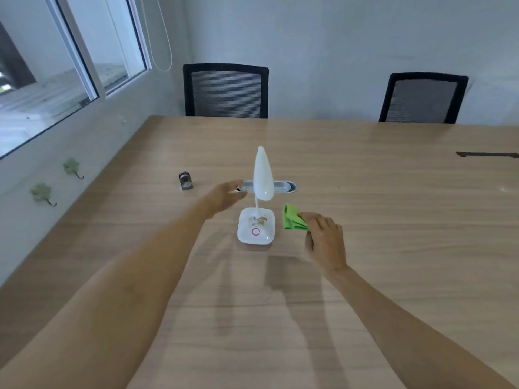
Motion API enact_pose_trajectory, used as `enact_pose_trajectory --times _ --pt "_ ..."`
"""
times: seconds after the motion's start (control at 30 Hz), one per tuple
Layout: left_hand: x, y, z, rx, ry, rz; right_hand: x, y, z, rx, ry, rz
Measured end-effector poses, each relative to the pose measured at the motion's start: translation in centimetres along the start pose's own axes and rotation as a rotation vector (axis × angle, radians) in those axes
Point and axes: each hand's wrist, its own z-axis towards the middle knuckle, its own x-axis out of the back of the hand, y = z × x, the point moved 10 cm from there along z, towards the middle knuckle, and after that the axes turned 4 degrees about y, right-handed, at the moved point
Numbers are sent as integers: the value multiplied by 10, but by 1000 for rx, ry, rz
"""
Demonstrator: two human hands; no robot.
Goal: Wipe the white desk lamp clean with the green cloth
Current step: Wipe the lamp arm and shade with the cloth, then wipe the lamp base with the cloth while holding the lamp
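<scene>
The white desk lamp [256, 228] stands mid-table, its square base speckled with brownish dirt above a pink ring, its long head tilted up on a thin neck. My right hand [325, 241] rests just right of the base, fingers closed on the folded green cloth [292, 217], which pokes out toward the lamp. My left hand [224, 196] reaches out on the left of the lamp's neck, fingers apart and holding nothing, close to the lamp head but not clearly touching it.
A wooden table [365, 276] carries a small dark cylinder [185, 181] at left and a silver cable slot [283, 186] behind the lamp. Two black mesh chairs [226, 91] stand at the far edge. A wall with windows runs along the left.
</scene>
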Motion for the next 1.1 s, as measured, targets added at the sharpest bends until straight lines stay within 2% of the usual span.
enact_pose_trajectory --times 0.07,0.13,0.33,0.5,0.63,0.73,0.83,1.1 --pt "-9 -27 2 -36 -4 223 -22 3 2 -14 -54 -28" --pt "-21 -51 1 -41 -61 335 -39 1 6 -18 -97 -39" --pt "-46 -68 11 -121 -167 413 -75 -7 23 -3 -133 -8" --pt "-52 -85 27 -72 -210 621 -94 -11 37 13 -156 25" --pt "-50 -87 28 -43 -218 643 -102 -17 52 20 -185 126" --pt "-49 -87 27 -39 -194 649 -118 -11 58 -66 -287 168" --pt "-48 -88 25 -32 -178 634 -133 -5 51 -74 -371 193" --pt "-48 -84 22 -38 -181 657 -111 -19 11 185 -398 197"
